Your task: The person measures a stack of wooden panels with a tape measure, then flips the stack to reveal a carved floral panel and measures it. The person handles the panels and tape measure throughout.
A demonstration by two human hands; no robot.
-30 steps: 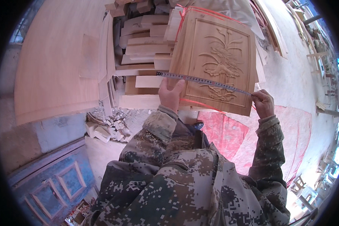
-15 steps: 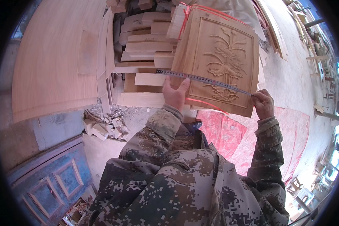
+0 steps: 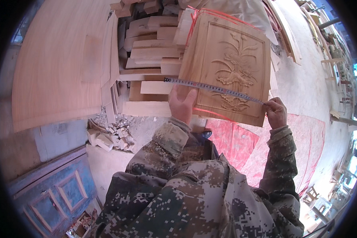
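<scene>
A carved wood panel point(image 3: 210, 51) with a raised plant design leans in front of me, tilted. Across its lower part stretches a tape measure's blade point(image 3: 214, 88); its left end sticks out past the panel's left edge. My left hand point(image 3: 181, 104) is closed at that edge, thumb over the panel's face, index fingertip beside the blade's lower edge; its other fingers are hidden. At the panel's right edge, my right hand point(image 3: 276, 114) pinches the blade between thumb and fingers. What lies inside that palm is hidden.
Stacked wood boards point(image 3: 150, 52) lie behind and left of the panel, bound partly with red strap point(image 3: 214, 114). A large sheet of wood point(image 3: 55, 71) stands at left. Wood offcuts point(image 3: 107, 137), a blue panelled door point(image 3: 59, 190) and red sheeting point(image 3: 234, 144) lie nearer.
The panel, the tape blade and both hands appear slightly lower and further left in the picture. My hold has stayed the same.
</scene>
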